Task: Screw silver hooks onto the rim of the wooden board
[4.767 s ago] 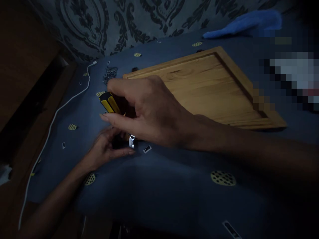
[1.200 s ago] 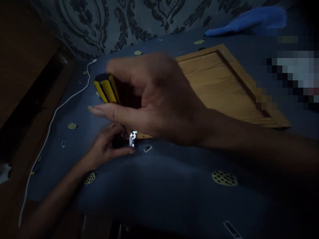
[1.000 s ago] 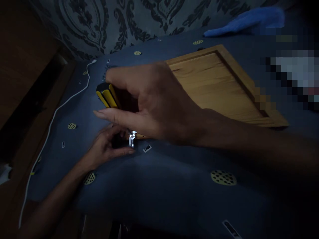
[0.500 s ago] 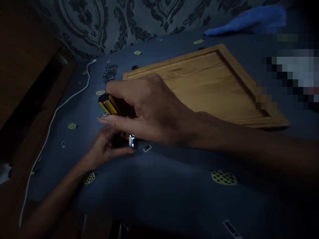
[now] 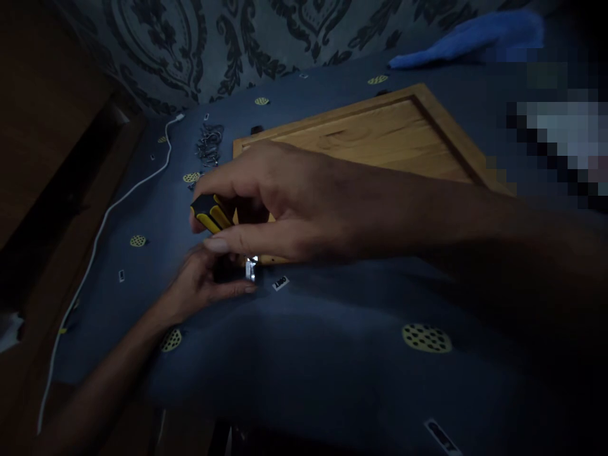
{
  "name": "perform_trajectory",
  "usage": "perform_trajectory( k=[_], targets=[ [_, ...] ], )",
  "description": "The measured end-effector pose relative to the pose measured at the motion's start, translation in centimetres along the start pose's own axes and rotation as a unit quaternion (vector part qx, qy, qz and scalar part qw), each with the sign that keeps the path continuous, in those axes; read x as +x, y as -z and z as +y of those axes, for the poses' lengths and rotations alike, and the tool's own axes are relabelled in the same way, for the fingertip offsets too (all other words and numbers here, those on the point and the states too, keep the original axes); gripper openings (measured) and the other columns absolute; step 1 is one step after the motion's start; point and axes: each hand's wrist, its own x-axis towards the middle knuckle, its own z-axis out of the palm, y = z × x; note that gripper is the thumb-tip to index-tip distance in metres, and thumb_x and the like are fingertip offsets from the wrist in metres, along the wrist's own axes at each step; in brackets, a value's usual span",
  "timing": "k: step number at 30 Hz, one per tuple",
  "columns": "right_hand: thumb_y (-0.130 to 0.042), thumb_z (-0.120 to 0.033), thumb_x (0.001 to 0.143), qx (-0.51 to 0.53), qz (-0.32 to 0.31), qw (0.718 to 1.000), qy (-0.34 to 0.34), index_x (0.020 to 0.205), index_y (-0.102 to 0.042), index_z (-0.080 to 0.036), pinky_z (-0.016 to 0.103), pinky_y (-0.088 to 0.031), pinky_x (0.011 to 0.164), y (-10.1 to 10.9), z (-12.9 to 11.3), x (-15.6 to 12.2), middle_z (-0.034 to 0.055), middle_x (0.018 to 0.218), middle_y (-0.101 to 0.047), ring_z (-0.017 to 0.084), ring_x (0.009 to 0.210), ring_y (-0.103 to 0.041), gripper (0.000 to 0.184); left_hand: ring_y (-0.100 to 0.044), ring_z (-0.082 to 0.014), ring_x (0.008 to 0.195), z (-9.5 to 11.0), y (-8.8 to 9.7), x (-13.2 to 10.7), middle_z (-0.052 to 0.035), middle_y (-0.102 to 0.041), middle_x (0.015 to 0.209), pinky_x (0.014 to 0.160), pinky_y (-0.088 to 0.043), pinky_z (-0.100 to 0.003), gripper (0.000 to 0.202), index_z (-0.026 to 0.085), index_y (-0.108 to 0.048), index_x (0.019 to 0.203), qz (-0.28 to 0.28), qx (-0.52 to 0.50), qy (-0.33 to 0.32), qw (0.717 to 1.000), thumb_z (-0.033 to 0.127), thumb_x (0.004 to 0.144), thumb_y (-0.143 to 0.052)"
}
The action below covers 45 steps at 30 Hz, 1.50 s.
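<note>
While the right hand (image 5: pixel 280 209) had its fingers wrapped round a yellow-and-black handle (image 5: pixel 211 212), the left hand (image 5: pixel 198 282) sat half-open, grip unclear, by a metal piece (image 5: pixel 251 269) at the wooden panel (image 5: pixel 361 140), so any slip could've jabbed it.

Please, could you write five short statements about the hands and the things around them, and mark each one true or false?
1. The right hand grips a black-and-yellow ridged handle. True.
2. The left hand has its thumb close to a small shiny metal piece. True.
3. The soft blue cloth is in the right hand. False: it lies behind the framed wooden panel, apart from both hands.
4. The tangled pile of thin grey metal pieces lies on the panel. False: it lies beside the panel, on the blue-grey printed covering.
5. The thin white cable runs left of the panel. True.
</note>
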Motion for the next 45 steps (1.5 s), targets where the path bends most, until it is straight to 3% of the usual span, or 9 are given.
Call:
perform_trajectory(
  k=[5, 11, 17, 21, 24, 27, 33, 39, 45],
  targets=[
    [-0.065, -0.021, 0.101, -0.045, 0.027, 0.998, 0.038, 0.068, -0.048, -0.02, 0.025, -0.042, 0.066, -0.2, 0.4, 0.2, -0.0073, 0.065, -0.049, 0.009, 0.068, -0.052, 0.037, -0.063, -0.0194, 0.073, -0.4, -0.1, 0.0, -0.0005, -0.065, 0.078, 0.067, -0.054, -0.033, 0.041, 0.02, -0.066, 0.086, 0.019, 0.014, -0.024, 0.999, 0.056, 0.079, -0.084],
    [-0.068, -0.036, 0.101, -0.14, 0.098, 0.982, 0.077, 0.075, -0.048, -0.021, 0.03, -0.041, 0.08, -1.1, 1.3, 0.4, -0.0066, 0.068, -0.052, 0.012, 0.075, -0.051, 0.036, -0.066, -0.0207, 0.075, -0.4, 0.1, -0.1, -0.0014, -0.069, 0.081, 0.07, -0.057, -0.035, 0.039, 0.02, -0.067, 0.09, -0.005, -0.002, -0.005, 1.0, 0.054, 0.08, -0.084],
    [-0.066, -0.037, 0.102, -0.144, 0.087, 0.985, 0.034, 0.077, -0.048, -0.021, 0.029, -0.04, 0.071, -1.4, 0.5, 0.5, -0.0068, 0.069, -0.05, 0.009, 0.065, -0.048, 0.035, -0.072, -0.0239, 0.082, 0.1, 0.0, -0.1, -0.0032, -0.073, 0.087, 0.075, -0.062, -0.037, 0.046, 0.02, -0.068, 0.09, -0.004, -0.027, 0.027, 0.999, 0.061, 0.078, -0.083],
    [-0.069, -0.042, 0.101, -0.166, 0.087, 0.982, 0.011, 0.086, -0.056, -0.02, 0.029, -0.04, 0.068, -1.5, 0.2, 0.7, -0.0071, 0.069, -0.053, 0.01, 0.065, -0.052, 0.029, -0.075, -0.0265, 0.09, 0.5, -0.2, -0.1, -0.0049, -0.078, 0.094, 0.082, -0.066, -0.039, 0.046, 0.02, -0.071, 0.099, -0.016, -0.068, 0.047, 0.996, 0.059, 0.079, -0.084],
    [-0.065, -0.04, 0.103, -0.163, 0.085, 0.982, 0.032, 0.093, -0.06, -0.017, 0.029, -0.04, 0.068, -1.7, 0.5, 0.5, -0.0069, 0.07, -0.054, 0.01, 0.066, -0.053, 0.025, -0.077, -0.0282, 0.096, 0.6, -0.1, -0.1, -0.006, -0.08, 0.098, 0.09, -0.065, -0.041, 0.044, 0.02, -0.074, 0.1, -0.029, -0.077, 0.049, 0.995, 0.058, 0.08, -0.084],
    [-0.065, -0.038, 0.103, -0.146, 0.104, 0.982, 0.052, 0.087, -0.058, -0.017, 0.028, -0.04, 0.069, -1.9, 0.6, 0.4, -0.0079, 0.07, -0.052, 0.009, 0.067, -0.051, 0.028, -0.076, -0.0278, 0.092, 0.4, -0.1, -0.1, -0.0064, -0.08, 0.096, 0.085, -0.065, -0.04, 0.047, 0.02, -0.073, 0.099, -0.018, -0.058, 0.044, 0.997, 0.06, 0.079, -0.084],
    [-0.068, -0.015, 0.097, -0.136, 0.215, 0.966, 0.053, 0.066, -0.034, -0.021, 0.023, -0.042, 0.072, -1.5, -0.8, 0.9, -0.0067, 0.077, -0.052, 0.006, 0.076, -0.051, 0.046, -0.066, -0.0222, 0.081, 0.0, 0.1, 0.1, -0.0035, -0.071, 0.086, 0.074, -0.056, -0.035, 0.044, 0.02, -0.069, 0.086, 0.009, 0.001, -0.035, 0.999, 0.061, 0.081, -0.082],
    [-0.063, -0.026, 0.102, -0.138, 0.193, 0.97, 0.06, 0.068, -0.035, -0.02, 0.024, -0.041, 0.071, -1.7, 0.1, 0.7, -0.0064, 0.082, -0.058, 0.005, 0.074, -0.051, 0.044, -0.065, -0.0197, 0.077, 0.1, 0.1, 0.1, -0.0014, -0.071, 0.085, 0.072, -0.054, -0.033, 0.035, 0.021, -0.069, 0.093, -0.009, -0.012, -0.023, 1.0, 0.051, 0.083, -0.084],
    [-0.068, -0.02, 0.098, -0.127, 0.19, 0.971, 0.07, 0.067, -0.032, -0.02, 0.023, -0.041, 0.074, -2.1, 0.7, 0.7, -0.0076, 0.075, -0.053, 0.006, 0.074, -0.052, 0.048, -0.067, -0.0203, 0.076, 0.0, 0.0, 0.0, -0.0007, -0.072, 0.082, 0.073, -0.056, -0.033, 0.037, 0.02, -0.07, 0.095, 0.002, 0.01, -0.024, 1.0, 0.053, 0.083, -0.082]
  ],
)
